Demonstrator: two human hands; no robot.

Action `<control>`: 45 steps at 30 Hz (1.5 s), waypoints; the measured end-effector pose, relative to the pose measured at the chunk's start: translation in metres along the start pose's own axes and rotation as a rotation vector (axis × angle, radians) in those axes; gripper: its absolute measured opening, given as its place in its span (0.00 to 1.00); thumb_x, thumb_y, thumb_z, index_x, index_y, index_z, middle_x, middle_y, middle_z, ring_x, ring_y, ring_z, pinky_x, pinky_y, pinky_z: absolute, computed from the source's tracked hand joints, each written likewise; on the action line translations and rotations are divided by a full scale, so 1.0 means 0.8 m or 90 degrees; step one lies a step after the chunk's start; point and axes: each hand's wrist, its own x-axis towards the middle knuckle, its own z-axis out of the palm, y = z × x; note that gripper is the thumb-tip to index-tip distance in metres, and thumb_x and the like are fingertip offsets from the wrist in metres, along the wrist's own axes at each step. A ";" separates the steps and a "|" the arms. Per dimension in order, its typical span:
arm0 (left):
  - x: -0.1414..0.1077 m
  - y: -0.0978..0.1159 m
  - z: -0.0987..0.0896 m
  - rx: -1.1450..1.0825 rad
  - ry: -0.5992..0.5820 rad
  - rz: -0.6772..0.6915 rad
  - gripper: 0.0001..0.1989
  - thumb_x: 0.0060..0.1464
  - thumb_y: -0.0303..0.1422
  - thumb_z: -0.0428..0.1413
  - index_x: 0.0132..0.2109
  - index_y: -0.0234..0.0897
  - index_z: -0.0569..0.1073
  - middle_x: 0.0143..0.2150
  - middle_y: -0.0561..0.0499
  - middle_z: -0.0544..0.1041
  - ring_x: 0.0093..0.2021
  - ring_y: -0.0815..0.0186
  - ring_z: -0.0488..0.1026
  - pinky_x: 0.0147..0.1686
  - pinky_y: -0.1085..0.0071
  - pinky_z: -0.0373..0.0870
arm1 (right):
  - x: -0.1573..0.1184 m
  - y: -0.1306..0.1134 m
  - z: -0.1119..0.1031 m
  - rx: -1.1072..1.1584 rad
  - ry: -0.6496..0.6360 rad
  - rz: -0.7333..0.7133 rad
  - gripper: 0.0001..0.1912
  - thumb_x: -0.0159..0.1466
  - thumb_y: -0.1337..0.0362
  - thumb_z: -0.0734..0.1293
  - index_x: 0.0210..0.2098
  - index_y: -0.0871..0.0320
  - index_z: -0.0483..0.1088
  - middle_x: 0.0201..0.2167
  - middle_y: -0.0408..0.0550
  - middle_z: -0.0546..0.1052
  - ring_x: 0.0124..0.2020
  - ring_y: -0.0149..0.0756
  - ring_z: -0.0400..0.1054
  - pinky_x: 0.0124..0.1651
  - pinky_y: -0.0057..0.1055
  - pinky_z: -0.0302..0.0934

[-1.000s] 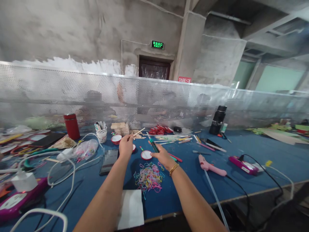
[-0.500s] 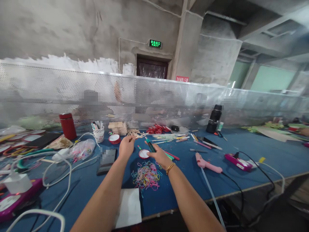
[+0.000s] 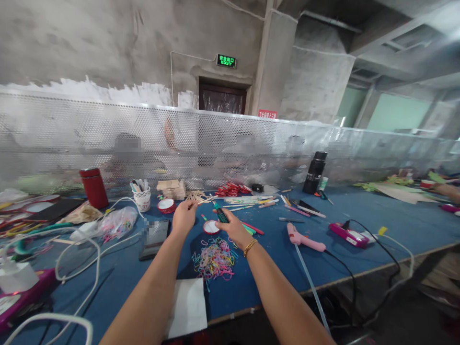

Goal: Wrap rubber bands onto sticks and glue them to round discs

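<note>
My left hand [image 3: 183, 219] pinches a thin pale wooden stick [image 3: 205, 199], which points right toward the tip of a marker. That dark green marker [image 3: 220, 212] is held in my right hand [image 3: 233, 230], tip up and leaning left. Whether stick and tip touch, I cannot tell. Just below the marker lies a small white disc with a red rim [image 3: 211, 227]. A heap of coloured loops [image 3: 214, 260], like small plastic clips, lies nearer to me between my forearms. A white paper [image 3: 189, 306] sits beside my left forearm.
A dark tablet-like device [image 3: 155, 239], a cup of pens [image 3: 142, 198] and a red flask [image 3: 94, 188] stand left. Wooden pieces [image 3: 171, 189] and red items [image 3: 232, 189] lie behind. Rightward are a pink glue gun [image 3: 305, 239], a black bottle [image 3: 315, 172] and a purple power strip [image 3: 348, 234].
The view has shifted slightly, so the scene sits a little farther left and up. Both hands keep their hold on the stick and the marker, close together as before.
</note>
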 end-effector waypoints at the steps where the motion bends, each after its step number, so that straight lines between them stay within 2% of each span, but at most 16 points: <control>1: 0.000 0.000 -0.001 0.012 0.004 0.007 0.13 0.53 0.36 0.49 0.37 0.38 0.77 0.32 0.50 0.76 0.34 0.65 0.70 0.34 0.72 0.63 | 0.000 0.000 0.000 -0.006 0.000 0.002 0.23 0.52 0.63 0.66 0.49 0.56 0.68 0.48 0.46 0.71 0.48 0.38 0.64 0.54 0.37 0.55; 4: -0.001 0.004 -0.003 0.047 0.017 0.033 0.13 0.54 0.37 0.49 0.36 0.38 0.77 0.37 0.48 0.76 0.38 0.64 0.70 0.39 0.71 0.64 | -0.001 0.001 0.003 -0.028 0.026 0.002 0.22 0.53 0.62 0.66 0.47 0.57 0.67 0.45 0.47 0.72 0.45 0.37 0.64 0.52 0.37 0.56; 8: -0.006 0.014 -0.006 0.046 0.017 0.074 0.12 0.51 0.39 0.54 0.39 0.39 0.77 0.40 0.48 0.76 0.39 0.64 0.71 0.40 0.71 0.65 | 0.000 0.009 0.008 -0.028 0.083 0.017 0.29 0.51 0.62 0.68 0.52 0.57 0.61 0.47 0.50 0.69 0.48 0.38 0.63 0.53 0.37 0.56; 13: -0.010 0.020 -0.008 0.059 0.042 0.125 0.09 0.51 0.37 0.55 0.38 0.41 0.77 0.38 0.50 0.76 0.37 0.65 0.72 0.40 0.71 0.66 | 0.001 0.019 0.015 -0.072 0.059 0.029 0.40 0.48 0.61 0.70 0.59 0.58 0.57 0.54 0.55 0.66 0.54 0.42 0.60 0.57 0.40 0.52; 16: -0.009 0.019 -0.008 0.063 0.052 0.136 0.09 0.52 0.36 0.54 0.37 0.40 0.78 0.37 0.49 0.76 0.38 0.64 0.72 0.41 0.70 0.66 | 0.002 0.017 0.017 -0.086 0.051 0.008 0.38 0.48 0.58 0.71 0.57 0.59 0.61 0.56 0.54 0.64 0.58 0.45 0.57 0.61 0.40 0.47; 18: -0.009 0.019 -0.008 0.063 0.050 0.146 0.09 0.52 0.36 0.54 0.37 0.40 0.77 0.37 0.49 0.76 0.38 0.64 0.72 0.41 0.70 0.66 | 0.002 0.015 0.016 -0.072 0.035 0.008 0.35 0.49 0.57 0.70 0.55 0.59 0.63 0.55 0.53 0.66 0.56 0.44 0.58 0.60 0.40 0.47; 24: -0.011 0.025 -0.007 0.064 0.040 0.164 0.09 0.53 0.34 0.53 0.36 0.39 0.77 0.36 0.48 0.76 0.38 0.64 0.71 0.41 0.69 0.66 | 0.003 0.018 0.015 -0.046 0.016 -0.004 0.28 0.49 0.65 0.66 0.51 0.57 0.66 0.49 0.47 0.70 0.50 0.41 0.62 0.57 0.38 0.52; 33: -0.012 0.025 -0.010 0.068 0.029 0.156 0.09 0.53 0.33 0.53 0.36 0.39 0.77 0.36 0.48 0.75 0.37 0.64 0.71 0.41 0.70 0.66 | -0.001 0.016 0.013 -0.050 -0.007 0.008 0.32 0.51 0.65 0.62 0.57 0.57 0.62 0.55 0.48 0.65 0.57 0.41 0.55 0.62 0.38 0.44; 45: -0.013 0.026 -0.011 0.074 0.033 0.165 0.09 0.53 0.34 0.53 0.36 0.39 0.77 0.36 0.47 0.75 0.37 0.64 0.71 0.41 0.70 0.66 | -0.001 0.017 0.013 -0.064 -0.012 -0.020 0.36 0.50 0.67 0.64 0.59 0.55 0.59 0.57 0.48 0.64 0.59 0.41 0.55 0.62 0.38 0.43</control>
